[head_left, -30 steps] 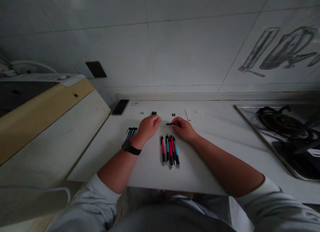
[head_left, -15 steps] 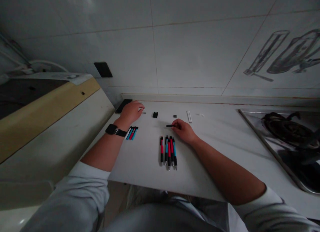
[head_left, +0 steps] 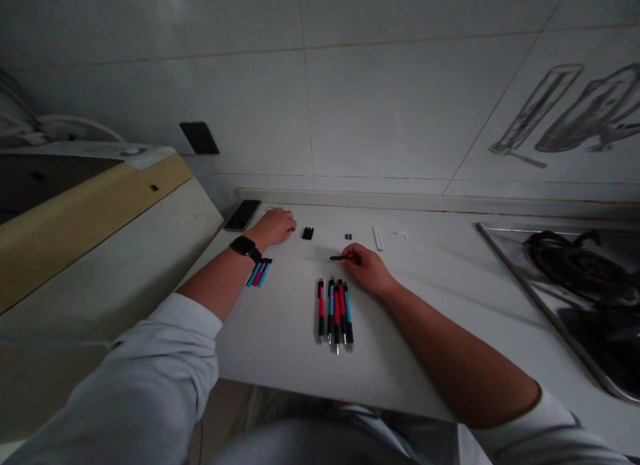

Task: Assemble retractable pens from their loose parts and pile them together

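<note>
My right hand (head_left: pixel 367 268) pinches a small, slim black pen part (head_left: pixel 337 257) just above the counter, its tip pointing left. At the back left, my left hand (head_left: pixel 277 228) is lowered to the counter with its fingers drawn together. Something tiny and pale shows at those fingertips, too small to name. Black pen parts (head_left: pixel 308 233) lie just right of that hand. Below its wrist is a row of coloured pen barrels (head_left: pixel 260 273), partly covered by the watch. Several red and blue pens (head_left: pixel 337 315) lie side by side in front of me.
Along the back of the counter (head_left: pixel 295 338) lie small dark pieces (head_left: pixel 349 237), thin white tubes (head_left: pixel 377 238) and tiny whitish bits (head_left: pixel 401 235). A phone (head_left: pixel 243 215) rests at the back left. A gas stove (head_left: pixel 575 271) is on the right, a large pale appliance (head_left: pixel 165 218) on the left.
My left hand has shifted right and slightly down, uncovering more of the phone. My right hand still holds the black part in nearly the same place. The view has tilted slightly.
</note>
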A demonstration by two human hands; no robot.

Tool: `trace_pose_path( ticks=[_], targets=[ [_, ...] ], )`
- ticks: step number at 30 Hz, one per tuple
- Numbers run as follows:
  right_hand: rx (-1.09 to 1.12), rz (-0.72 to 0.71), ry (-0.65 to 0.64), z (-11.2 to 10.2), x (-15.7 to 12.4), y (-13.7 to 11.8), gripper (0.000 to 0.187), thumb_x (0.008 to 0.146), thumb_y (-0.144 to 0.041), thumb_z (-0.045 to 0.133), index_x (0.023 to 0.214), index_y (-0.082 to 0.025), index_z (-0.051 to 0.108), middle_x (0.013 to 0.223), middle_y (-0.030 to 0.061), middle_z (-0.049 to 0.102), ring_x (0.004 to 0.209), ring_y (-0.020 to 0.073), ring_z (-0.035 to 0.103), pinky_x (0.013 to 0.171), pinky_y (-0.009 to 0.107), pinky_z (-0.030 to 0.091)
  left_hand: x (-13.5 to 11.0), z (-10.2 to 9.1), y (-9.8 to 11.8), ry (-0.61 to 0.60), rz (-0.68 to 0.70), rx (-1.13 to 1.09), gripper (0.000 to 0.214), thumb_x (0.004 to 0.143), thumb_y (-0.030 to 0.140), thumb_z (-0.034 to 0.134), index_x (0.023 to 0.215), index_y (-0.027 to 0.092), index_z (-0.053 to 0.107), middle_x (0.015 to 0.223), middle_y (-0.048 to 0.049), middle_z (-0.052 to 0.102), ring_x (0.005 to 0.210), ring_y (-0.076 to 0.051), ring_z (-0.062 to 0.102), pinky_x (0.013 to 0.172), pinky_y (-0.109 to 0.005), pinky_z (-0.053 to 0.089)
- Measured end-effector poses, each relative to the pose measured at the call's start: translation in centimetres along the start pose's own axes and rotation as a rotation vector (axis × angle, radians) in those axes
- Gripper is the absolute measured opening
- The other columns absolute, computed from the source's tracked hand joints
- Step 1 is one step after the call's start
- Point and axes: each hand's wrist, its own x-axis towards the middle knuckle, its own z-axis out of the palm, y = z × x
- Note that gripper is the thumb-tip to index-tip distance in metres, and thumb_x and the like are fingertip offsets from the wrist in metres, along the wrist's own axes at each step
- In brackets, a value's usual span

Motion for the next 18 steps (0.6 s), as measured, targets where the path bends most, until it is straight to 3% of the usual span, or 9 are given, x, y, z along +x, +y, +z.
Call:
trace_pose_path(
  ticks=[7,11,14,18],
  targets=[
    [0.001,-0.002,0.002,0.0,0.0,0.1,0.017,0.084,-0.034,0.063,0.097,-0.023,0.063,0.08,-0.0004,0.064,0.072,0.016,0.057,0.069,0.03,0.044,0.1,-0.3,-0.4,-0.029,-0.041,0.008,0.023,0.084,0.019,0.062,0.103,0.022,0.076,0.111,-0.0108,0.068,0.106,-0.027,0.058,0.092,-0.04,0.041],
    [0.0,-0.009,0.001,0.0,0.0,0.1,0.017,0.084,-0.035,0.063,0.097,-0.023,0.063,0.082,-0.0002,0.066,0.072,0.0159,0.057,0.07,0.03,0.044,-0.5,-2.9,1.2,0.08,-0.104,-0.038,0.012,0.083,0.022,0.067,0.092,0.019,0.075,0.105,-0.0136,0.068,0.105,-0.031,0.057,0.093,-0.043,0.041],
    [-0.017,-0.009,0.006,0.1,0.0,0.0,0.018,0.084,-0.036,0.063,0.098,-0.023,0.063,0.08,-0.0011,0.065,0.07,0.0159,0.056,0.069,0.03,0.044,-1.0,-6.3,4.5,0.272,-0.107,-0.154,0.014,0.091,0.024,0.06,0.09,0.018,0.073,0.099,-0.0127,0.067,0.104,-0.03,0.058,0.097,-0.046,0.041],
    [-0.04,-0.031,0.009,0.0,-0.1,-0.1,0.02,0.086,-0.038,0.062,0.099,-0.023,0.064,0.075,-0.0015,0.063,0.068,0.0166,0.055,0.067,0.03,0.043,-3.1,-11.3,13.2,0.355,0.014,-0.553,0.016,0.095,0.026,0.057,0.093,0.019,0.072,0.093,-0.0087,0.069,0.093,-0.024,0.062,0.094,-0.043,0.047]
  ],
)
